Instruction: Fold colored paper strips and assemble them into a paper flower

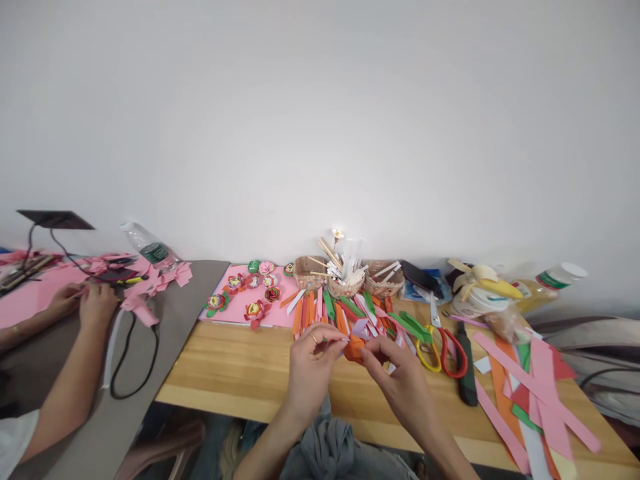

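Above the table's front half, my left hand (313, 363) pinches the edge of a small orange folded-paper piece (354, 349), its thumb and forefinger together. My right hand (397, 380) grips the other side of that piece between thumb and fingers. A pale purple paper strip (359, 328) stands up just behind the orange paper; whether it is joined to it I cannot tell. Past my fingers lie many folded paper strips (305, 313) in orange, pink, green and white. Finished-looking paper flowers (255, 310) rest on a pink sheet (283, 313) to the left.
Small baskets (310, 272) with sticks and rolled paper stand by the wall. Scissors (453, 353), a black cutter (467, 373), a phone (421, 278) and loose strips (545, 393) lie right. On the left, a co-worker's hands (97, 307) work near a pink glue gun (140, 309) with a cord.
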`<state>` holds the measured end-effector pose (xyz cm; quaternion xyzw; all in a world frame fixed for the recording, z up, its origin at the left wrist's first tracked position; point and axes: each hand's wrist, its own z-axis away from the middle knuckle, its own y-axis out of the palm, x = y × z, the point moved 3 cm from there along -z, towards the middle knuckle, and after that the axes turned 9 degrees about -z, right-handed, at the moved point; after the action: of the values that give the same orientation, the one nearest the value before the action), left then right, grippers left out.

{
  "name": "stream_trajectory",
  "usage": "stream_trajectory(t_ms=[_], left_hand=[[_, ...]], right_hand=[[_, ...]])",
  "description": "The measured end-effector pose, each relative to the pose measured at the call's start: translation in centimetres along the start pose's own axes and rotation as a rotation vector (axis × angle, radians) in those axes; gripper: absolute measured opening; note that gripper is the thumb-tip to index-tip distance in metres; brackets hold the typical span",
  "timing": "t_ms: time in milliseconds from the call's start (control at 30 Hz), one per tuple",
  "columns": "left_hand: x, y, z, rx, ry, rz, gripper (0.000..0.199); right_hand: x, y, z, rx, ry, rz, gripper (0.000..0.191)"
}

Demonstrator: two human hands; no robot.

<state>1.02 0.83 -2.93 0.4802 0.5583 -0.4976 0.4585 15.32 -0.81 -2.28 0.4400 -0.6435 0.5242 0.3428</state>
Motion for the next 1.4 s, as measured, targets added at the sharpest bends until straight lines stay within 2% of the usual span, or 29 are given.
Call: stream_trajectory(t_ms=[133,433,533,600,667,767,833,933,1000,1100,1200,1267,1333,1400], left_hand=[[0.0,0.1,0.0,-0.037,-0.055,0.029,0.005],[0.5,-0.1,0.2,-0.120,-0.024,-0.019,0.008],[0.1,-0.6,0.0,-0.199,-0.010,-0.050,0.010],[-0.5,-0.7,-0.2,-0.203,-0.018,-0.048,0.010],[-1.0,-0.6,-0.4,-0.168,-0.036,-0.035,0.008],[-1.4,-0.4,-0.5,-0.116,-0.073,0.000,0.007],[-1.0,-0.4,-0.6,-0.060,-0.135,0.063,0.006],[0.1,-0.3,-0.7,0.037,-0.291,0.235,0.017],[0.6,-0.3,-0.9,0.061,-0.330,0.298,0.024],[0.9,-0.2,-1.2,0.071,-0.335,0.345,0.028],[0.9,0.2,-1.3,0.092,-0.355,0.397,0.028],[1.0,0.4,-1.3,0.105,-0.374,0.424,0.030],[1.1,0.6,-1.3,0.112,-0.396,0.446,0.032],[1.2,0.7,-1.4,0.121,-0.415,0.460,0.034]], right_hand=[[-0.2,-0.1,0.0,0.003,0.031,0.000,0.026],[0.0,-0.2,0.4,-0.061,0.079,-0.048,0.029],[-0.3,-0.5,0.6,-0.099,0.091,-0.079,0.030],[-0.3,-0.7,0.7,-0.132,0.081,-0.088,0.029],[-0.3,-0.8,0.7,-0.167,0.055,-0.089,0.021],[0.2,-0.9,0.5,-0.188,-0.076,-0.070,0.013],[0.5,-0.9,0.2,-0.147,-0.150,-0.074,0.017],[0.6,-0.8,-0.3,-0.063,-0.115,-0.121,0.021],[0.7,-0.9,-0.5,-0.013,-0.080,-0.139,0.026],[1.3,-0.7,-0.4,0.091,-0.104,-0.126,0.025],[1.7,-0.4,-0.1,0.181,-0.135,-0.119,0.044],[1.7,-0.1,0.0,0.188,-0.140,-0.118,0.053],[1.6,0.1,0.1,0.153,-0.149,-0.131,0.045],[1.5,0.1,0.1,0.119,-0.139,-0.160,0.028]])
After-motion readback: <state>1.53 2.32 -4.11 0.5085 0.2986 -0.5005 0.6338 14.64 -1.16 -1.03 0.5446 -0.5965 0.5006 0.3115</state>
